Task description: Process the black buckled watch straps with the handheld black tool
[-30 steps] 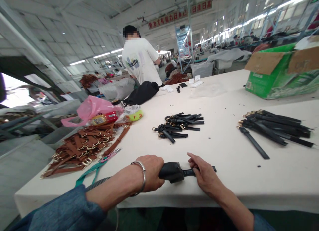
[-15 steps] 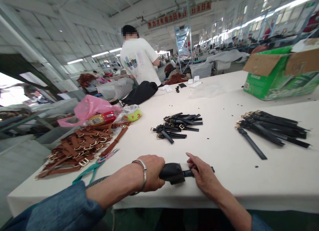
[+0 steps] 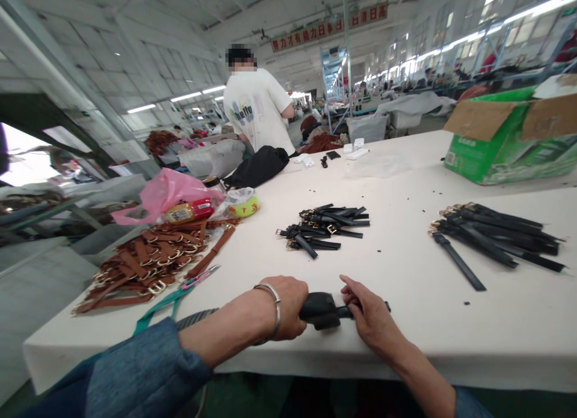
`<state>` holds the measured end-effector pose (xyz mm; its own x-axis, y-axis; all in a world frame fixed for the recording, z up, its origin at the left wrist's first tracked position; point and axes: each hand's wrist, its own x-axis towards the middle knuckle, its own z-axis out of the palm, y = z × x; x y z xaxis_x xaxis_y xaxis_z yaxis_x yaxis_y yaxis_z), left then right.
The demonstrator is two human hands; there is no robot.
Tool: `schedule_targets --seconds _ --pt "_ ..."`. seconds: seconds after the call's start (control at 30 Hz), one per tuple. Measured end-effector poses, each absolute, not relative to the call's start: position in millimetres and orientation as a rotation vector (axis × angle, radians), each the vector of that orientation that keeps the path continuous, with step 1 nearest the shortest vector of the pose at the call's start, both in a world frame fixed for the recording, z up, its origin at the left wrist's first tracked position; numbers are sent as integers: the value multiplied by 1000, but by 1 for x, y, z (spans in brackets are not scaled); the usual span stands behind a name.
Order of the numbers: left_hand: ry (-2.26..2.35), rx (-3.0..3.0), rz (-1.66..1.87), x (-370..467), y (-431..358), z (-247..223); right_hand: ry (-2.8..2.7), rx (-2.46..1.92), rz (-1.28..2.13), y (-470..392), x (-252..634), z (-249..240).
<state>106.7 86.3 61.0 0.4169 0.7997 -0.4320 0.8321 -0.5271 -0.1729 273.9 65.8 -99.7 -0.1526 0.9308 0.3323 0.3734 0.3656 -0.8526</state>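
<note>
Head view: your left hand (image 3: pixel 288 304), silver bangle at the wrist, clamped around a rounded black hand tool (image 3: pixel 318 305). Your right hand (image 3: pixel 370 315), index finger extended, thumb and other fingers closed on a narrow black strap (image 3: pixel 344 311). Strap's position: near edge of the white-covered table (image 3: pixel 406 256), between tool head and right hand, its far end showing beyond your hand. Ahead of you: one small pile of black buckled straps (image 3: pixel 327 223). To your right: one larger pile of black gold-buckled straps (image 3: pixel 500 232). To your left: one heap of brown gold-buckled straps (image 3: pixel 153 256).
</note>
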Motion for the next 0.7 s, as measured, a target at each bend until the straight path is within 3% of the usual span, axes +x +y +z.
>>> schedule_targets --seconds 0.7 --pt "1620 2516 -445 88 79 36 -1740 -1187 716 65 276 -100"
